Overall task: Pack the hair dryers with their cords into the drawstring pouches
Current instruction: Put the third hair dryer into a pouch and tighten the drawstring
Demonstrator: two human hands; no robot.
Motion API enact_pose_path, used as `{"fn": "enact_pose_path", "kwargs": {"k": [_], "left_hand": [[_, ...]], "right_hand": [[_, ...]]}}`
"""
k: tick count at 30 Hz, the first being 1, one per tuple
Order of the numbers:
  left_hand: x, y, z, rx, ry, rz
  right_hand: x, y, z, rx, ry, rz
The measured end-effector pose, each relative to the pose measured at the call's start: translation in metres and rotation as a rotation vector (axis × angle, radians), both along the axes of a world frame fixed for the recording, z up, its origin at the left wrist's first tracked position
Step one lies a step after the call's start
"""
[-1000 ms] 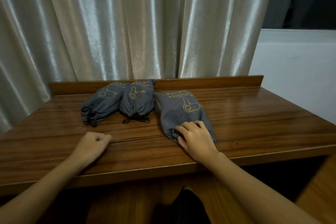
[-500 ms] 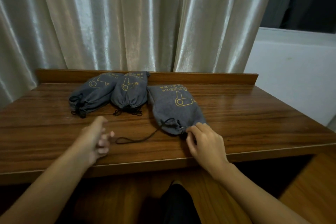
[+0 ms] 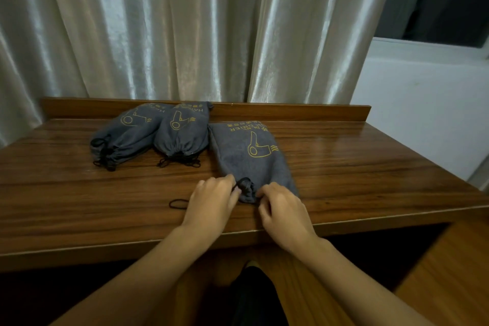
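Three grey drawstring pouches with yellow hair-dryer prints lie on the wooden table (image 3: 357,167). The left pouch (image 3: 127,135) and the middle pouch (image 3: 182,132) are cinched and lie by the back ledge. The right pouch (image 3: 251,156) is full, its gathered mouth facing me. My left hand (image 3: 211,201) pinches the black drawstring (image 3: 177,204) at the left of that mouth, and the cord's loop trails left on the table. My right hand (image 3: 280,206) grips the mouth's right side with curled fingers. No hair dryer shows outside a pouch.
A raised wooden ledge (image 3: 291,111) runs along the table's back, with pale curtains (image 3: 185,29) behind it. A white wall and window sill (image 3: 423,87) stand at the right. The table's front edge is just below my hands.
My left hand has moved right from the bare table to the right pouch's mouth and taken the drawstring. My right hand stays at the mouth's right side. The camera has come closer.
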State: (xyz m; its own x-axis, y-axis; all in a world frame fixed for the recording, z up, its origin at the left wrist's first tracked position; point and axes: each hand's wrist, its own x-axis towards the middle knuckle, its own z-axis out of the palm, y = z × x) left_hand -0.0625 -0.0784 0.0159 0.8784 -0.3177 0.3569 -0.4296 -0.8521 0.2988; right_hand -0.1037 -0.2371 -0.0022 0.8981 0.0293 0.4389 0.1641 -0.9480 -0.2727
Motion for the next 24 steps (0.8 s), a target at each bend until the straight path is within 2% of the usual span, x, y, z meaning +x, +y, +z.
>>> {"fn": "enact_pose_path", "kwargs": {"k": [4,10,16,21,24], "left_hand": [[0.004,0.006,-0.013,-0.252,0.189,-0.155],[0.010,0.015,-0.031,-0.515,0.148,-0.203],[0.011,0.015,-0.037,-0.538,0.138,-0.199],[0.009,0.016,-0.038,-0.504,0.094,-0.204],[0.008,0.015,-0.036,-0.535,0.111,-0.194]], "right_hand": [[0.010,0.002,0.005,0.134,0.063,-0.085],[0.021,0.010,0.004,0.099,0.094,-0.233],[0.032,0.017,0.012,0.142,0.060,-0.397],[0.039,0.027,0.019,0.262,0.153,-0.343],[0.038,0.029,0.023,0.250,0.131,-0.286]]}}
